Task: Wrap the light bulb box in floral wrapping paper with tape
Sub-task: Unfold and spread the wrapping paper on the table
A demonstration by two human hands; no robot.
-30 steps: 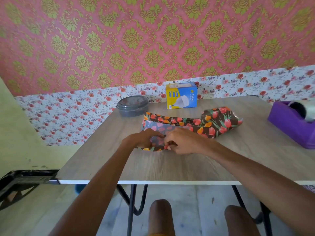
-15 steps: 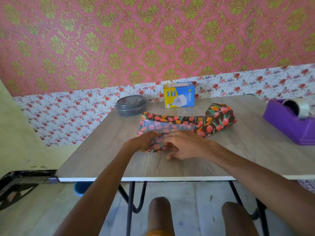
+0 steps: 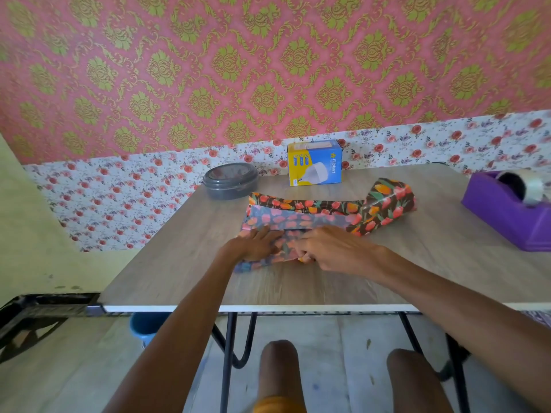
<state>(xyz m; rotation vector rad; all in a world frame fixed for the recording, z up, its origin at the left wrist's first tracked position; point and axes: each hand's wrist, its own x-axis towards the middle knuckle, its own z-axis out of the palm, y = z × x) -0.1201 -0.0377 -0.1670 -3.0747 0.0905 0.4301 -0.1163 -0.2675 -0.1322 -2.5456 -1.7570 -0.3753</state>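
The blue and yellow light bulb box [image 3: 314,162] stands upright at the far edge of the table [image 3: 328,281], apart from both hands. The floral wrapping paper [image 3: 301,222] lies folded in the middle of the table, its pale underside showing near me and a glossy dark curl with tulips at its right end. My left hand [image 3: 256,244] presses flat on the near left part of the paper with straight fingers. My right hand [image 3: 331,248] lies on the near edge with fingertips curled on the paper's fold. The purple tape dispenser [image 3: 507,210] sits at the right.
A grey round lidded container [image 3: 230,180] stands at the far left of the table, beside the box. A blue bucket [image 3: 146,326] is on the floor under the table's left front corner. My knees show below the front edge.
The paper has been spread further toward me and to the left. My left hand went from pinching the fold to lying flat on it. The camera tilted slightly.
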